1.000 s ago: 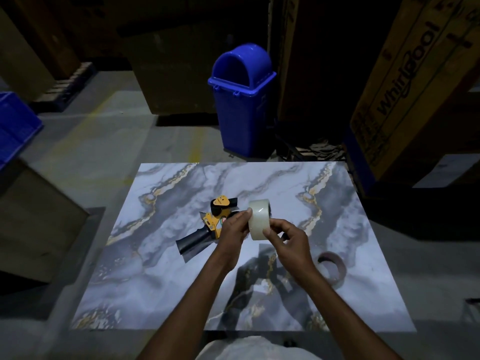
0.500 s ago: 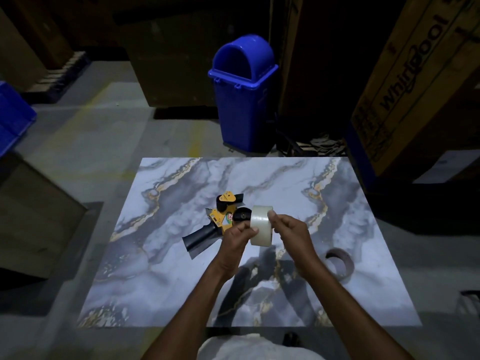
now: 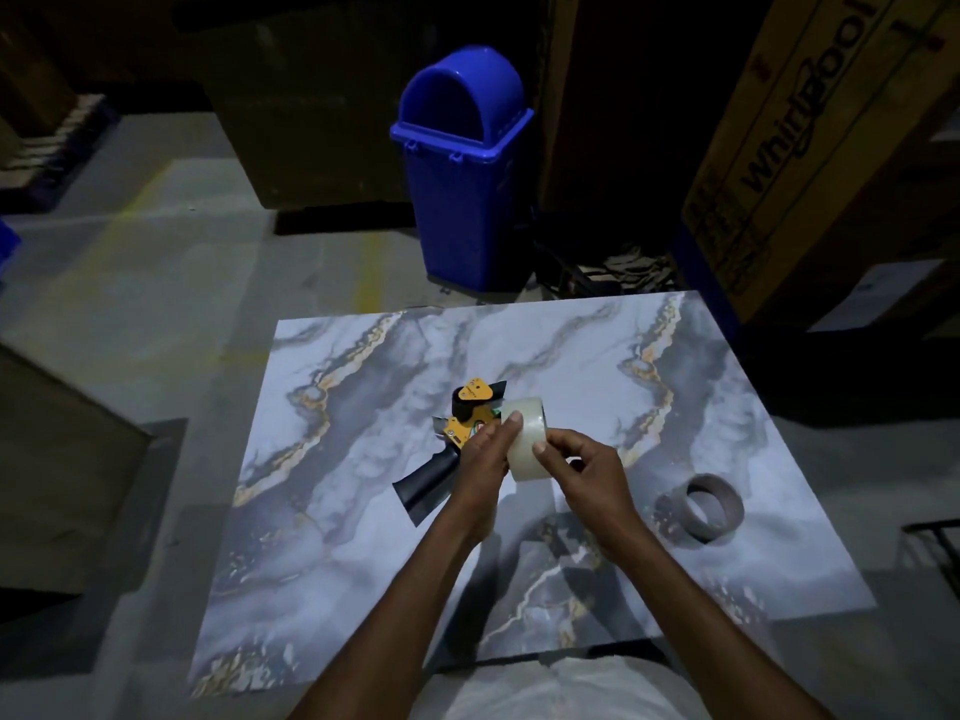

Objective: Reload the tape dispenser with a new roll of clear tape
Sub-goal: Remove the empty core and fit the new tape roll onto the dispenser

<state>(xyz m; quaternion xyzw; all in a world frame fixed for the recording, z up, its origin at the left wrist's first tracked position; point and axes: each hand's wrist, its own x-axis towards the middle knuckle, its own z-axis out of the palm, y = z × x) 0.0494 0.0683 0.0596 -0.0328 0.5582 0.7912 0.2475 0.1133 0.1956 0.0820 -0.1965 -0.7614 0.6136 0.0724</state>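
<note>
Clear tape first: the new roll (image 3: pixel 525 433) is up between both my hands, over the middle of the marble-print table (image 3: pixel 363 511). My left hand (image 3: pixel 480 462) is curled round its left side with a fingertip on the top rim, holding it on edge. My right hand (image 3: pixel 584 472) has the thumb pressed on the roll's outer face and the other fingers curled in, so it's a pinch, but I can't tell if a tape end is lifted.

The yellow-and-black tape dispenser (image 3: pixel 464 426) lies on the table just behind my left hand, black handle pointing back toward me and left. No idea if my hand touches it. An empty core (image 3: pixel 701 506) sits well off to the right. A blue bin (image 3: pixel 462 163) stands on the floor past the far edge, with a Whirlpool box (image 3: pixel 810 122) to its right.
</note>
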